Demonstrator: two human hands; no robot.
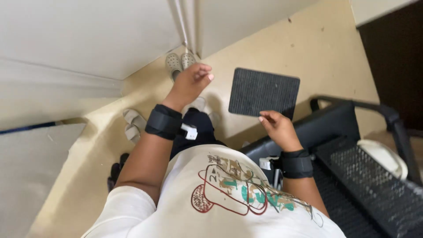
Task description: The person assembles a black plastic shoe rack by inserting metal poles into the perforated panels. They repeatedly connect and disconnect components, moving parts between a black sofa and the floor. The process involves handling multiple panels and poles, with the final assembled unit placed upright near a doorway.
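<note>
I look straight down my own body at a beige floor. My left hand (192, 80) hangs in the air above the floor, fingers loosely curled, holding nothing. My right hand (277, 126) hovers over the edge of a black metal cart (352, 176), fingers bent and apart, empty. It is close to the near corner of a dark ribbed doormat (263, 91) that lies flat on the floor. Black bands with small white devices wrap both wrists. My white printed shirt (220, 194) fills the bottom of the view.
A pair of pale clogs (179, 61) stands by the white door. Beige sandals (133, 124) and dark shoes (115, 172) lie at the left. The cart's mesh shelf holds a white round object (382, 156). White walls close the left side.
</note>
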